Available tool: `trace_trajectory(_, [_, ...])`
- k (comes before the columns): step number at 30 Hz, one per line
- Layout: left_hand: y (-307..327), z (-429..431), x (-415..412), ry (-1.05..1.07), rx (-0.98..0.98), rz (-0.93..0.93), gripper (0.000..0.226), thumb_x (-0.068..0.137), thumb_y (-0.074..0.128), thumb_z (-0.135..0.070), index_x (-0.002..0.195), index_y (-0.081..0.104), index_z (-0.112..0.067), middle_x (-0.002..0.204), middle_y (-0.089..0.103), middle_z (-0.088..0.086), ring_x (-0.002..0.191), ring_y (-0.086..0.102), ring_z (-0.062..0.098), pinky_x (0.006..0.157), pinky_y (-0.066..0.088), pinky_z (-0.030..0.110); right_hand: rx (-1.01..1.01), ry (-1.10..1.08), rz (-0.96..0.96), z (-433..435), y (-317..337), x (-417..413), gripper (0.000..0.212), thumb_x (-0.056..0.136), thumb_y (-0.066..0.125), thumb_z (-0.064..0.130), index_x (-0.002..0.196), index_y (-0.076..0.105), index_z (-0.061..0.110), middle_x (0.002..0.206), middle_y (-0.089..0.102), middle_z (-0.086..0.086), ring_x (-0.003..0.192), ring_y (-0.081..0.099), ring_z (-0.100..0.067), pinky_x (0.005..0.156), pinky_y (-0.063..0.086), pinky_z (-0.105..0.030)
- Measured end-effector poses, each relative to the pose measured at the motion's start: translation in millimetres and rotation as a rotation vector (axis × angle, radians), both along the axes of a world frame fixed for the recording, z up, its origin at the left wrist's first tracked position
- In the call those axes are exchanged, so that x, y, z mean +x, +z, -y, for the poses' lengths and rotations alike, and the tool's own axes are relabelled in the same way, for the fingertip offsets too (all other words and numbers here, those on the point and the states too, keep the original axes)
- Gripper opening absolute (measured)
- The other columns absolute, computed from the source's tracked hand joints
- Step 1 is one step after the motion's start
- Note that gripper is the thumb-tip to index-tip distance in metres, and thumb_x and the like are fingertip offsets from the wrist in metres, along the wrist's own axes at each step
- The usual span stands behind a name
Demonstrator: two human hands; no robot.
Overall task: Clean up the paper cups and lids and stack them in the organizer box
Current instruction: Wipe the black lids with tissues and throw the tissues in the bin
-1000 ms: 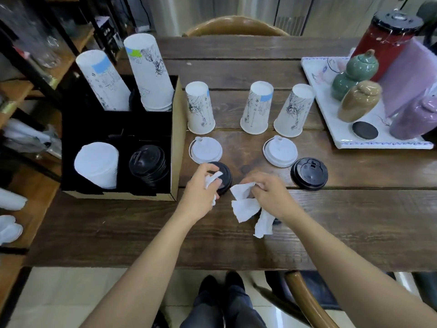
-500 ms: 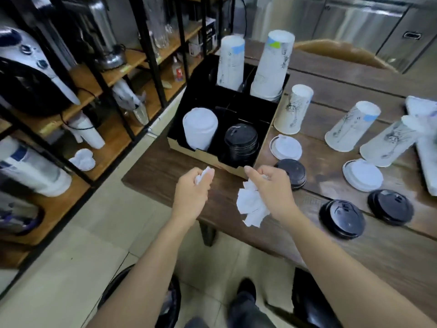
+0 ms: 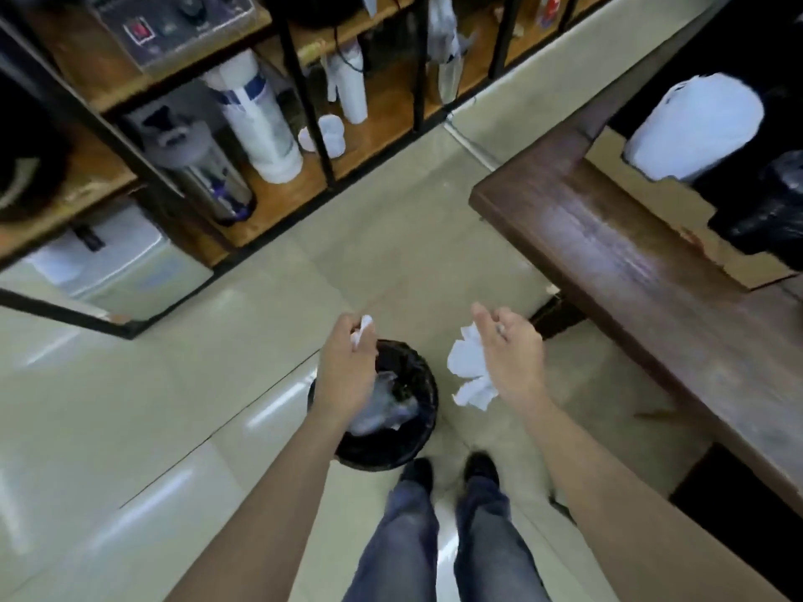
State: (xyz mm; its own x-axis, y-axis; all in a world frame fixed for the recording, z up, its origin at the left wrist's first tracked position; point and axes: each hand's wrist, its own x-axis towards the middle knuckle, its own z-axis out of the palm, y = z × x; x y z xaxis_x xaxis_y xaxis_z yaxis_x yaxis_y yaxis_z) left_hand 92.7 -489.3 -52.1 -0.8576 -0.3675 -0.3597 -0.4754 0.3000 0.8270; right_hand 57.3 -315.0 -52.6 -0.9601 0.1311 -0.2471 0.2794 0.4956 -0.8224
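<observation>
Both hands have swung off the desk [image 3: 630,254] to one black bin [image 3: 404,436] on the floor. Left hand [image 3: 347,371] pinches one small tissue wad [image 3: 361,330]; right hand [image 3: 512,358] loosely grips one crumpled tissue [image 3: 467,375]. Organizer box [image 3: 678,210] sits at two o'clock, holding one white cup stack [image 3: 695,128].

Head view, steeply downward, floorward
</observation>
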Motion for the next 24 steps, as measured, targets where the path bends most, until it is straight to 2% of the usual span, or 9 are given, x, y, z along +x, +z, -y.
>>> trace_trajectory(3, [-35, 30, 18, -0.063, -0.101, 0.123, 0.017, 0.095, 0.043, -0.016, 0.103, 0.058, -0.012, 0.095, 0.053, 0.006, 0.085, 0.051, 0.021, 0.079, 0.039, 0.03, 0.012, 0.098, 0.036, 30, -42, 3, 0.041, 0.099, 0.039, 0.019, 0.059, 0.032, 0.014, 0.061, 0.036, 0.0, 0.068, 0.04, -0.023, 0.068, 0.031, -0.036])
trace_trajectory(5, [-72, 43, 27, -0.093, -0.125, 0.193, 0.02, 0.087, 0.048, -0.005, 0.1, 0.062, -0.012, 0.1, 0.048, 0.013, 0.093, 0.052, 0.031, 0.087, 0.041, 0.034, -0.002, 0.125, 0.106, 48, -84, 2, 0.033, 0.099, 0.037, 0.017, 0.067, 0.038, 0.011, 0.069, 0.039, 0.0, 0.076, 0.043, -0.023, 0.076, 0.036, -0.038])
trace_trajectory(8, [-145, 51, 41, -0.11, -0.168, 0.352, 0.034, 0.077, 0.048, 0.007, 0.108, 0.056, -0.004, 0.111, 0.039, 0.017, 0.109, 0.041, 0.034, 0.098, 0.037, 0.036, -0.029, 0.168, 0.199, 69, -168, 4, 0.028, 0.099, 0.036, 0.015, 0.072, 0.04, 0.015, 0.083, 0.042, -0.002, 0.076, 0.042, -0.018, 0.073, 0.028, -0.023])
trace_trajectory(10, [-202, 52, 47, -0.154, -0.178, 0.403, 0.043, 0.075, 0.041, 0.01, 0.115, 0.049, -0.002, 0.12, 0.036, 0.018, 0.113, 0.036, 0.033, 0.095, 0.033, 0.03, -0.021, 0.204, 0.262, 82, -230, 5, 0.021, 0.099, 0.035, 0.014, 0.078, 0.041, 0.014, 0.087, 0.042, -0.004, 0.078, 0.042, -0.017, 0.073, 0.028, -0.022])
trace_trajectory(13, [-292, 54, 52, -0.214, -0.234, 0.462, 0.048, 0.076, 0.041, 0.013, 0.121, 0.042, -0.003, 0.124, 0.035, 0.016, 0.113, 0.04, 0.032, 0.086, 0.032, 0.023, 0.003, 0.213, 0.334, 93, -323, 10, 0.033, 0.097, 0.034, 0.012, 0.066, 0.035, 0.024, 0.068, 0.034, 0.005, 0.061, 0.036, -0.01, 0.06, 0.029, -0.025])
trace_trajectory(14, [-324, 55, 54, -0.231, -0.257, 0.476, 0.047, 0.078, 0.043, 0.012, 0.122, 0.041, -0.004, 0.124, 0.036, 0.015, 0.112, 0.042, 0.032, 0.087, 0.034, 0.026, 0.006, 0.213, 0.371, 96, -351, 12, 0.03, 0.097, 0.033, 0.013, 0.068, 0.041, 0.021, 0.07, 0.039, 0.003, 0.063, 0.04, -0.011, 0.06, 0.031, -0.025])
trace_trajectory(16, [-381, 54, 56, -0.268, -0.309, 0.525, 0.044, 0.081, 0.044, 0.007, 0.123, 0.04, -0.007, 0.124, 0.039, 0.014, 0.114, 0.044, 0.031, 0.093, 0.038, 0.031, 0.024, 0.21, 0.442, 100, -405, 16, 0.023, 0.098, 0.033, 0.018, 0.093, 0.053, 0.007, 0.091, 0.053, -0.004, 0.082, 0.051, -0.017, 0.074, 0.036, -0.027])
trace_trajectory(19, [-450, 50, 64, -0.386, -0.462, 0.644, 0.043, 0.089, 0.041, -0.012, 0.132, 0.033, -0.014, 0.13, 0.041, 0.01, 0.122, 0.041, 0.03, 0.099, 0.034, 0.036, 0.099, 0.234, 0.499, 106, -477, 23, 0.034, 0.098, 0.036, 0.022, 0.117, 0.05, -0.002, 0.115, 0.054, -0.013, 0.099, 0.051, -0.023, 0.083, 0.036, -0.03])
trace_trajectory(24, [-513, 50, 80, -0.667, -0.419, 0.887, 0.072, 0.092, 0.036, -0.052, 0.149, 0.007, -0.02, 0.159, 0.005, 0.013, 0.145, 0.006, 0.035, 0.116, 0.01, 0.046, 0.28, 0.64, 0.752, 113, -546, 41, 0.059, 0.092, 0.048, 0.04, 0.14, 0.035, 0.008, 0.139, 0.044, -0.014, 0.128, 0.043, -0.028, 0.102, 0.036, -0.034])
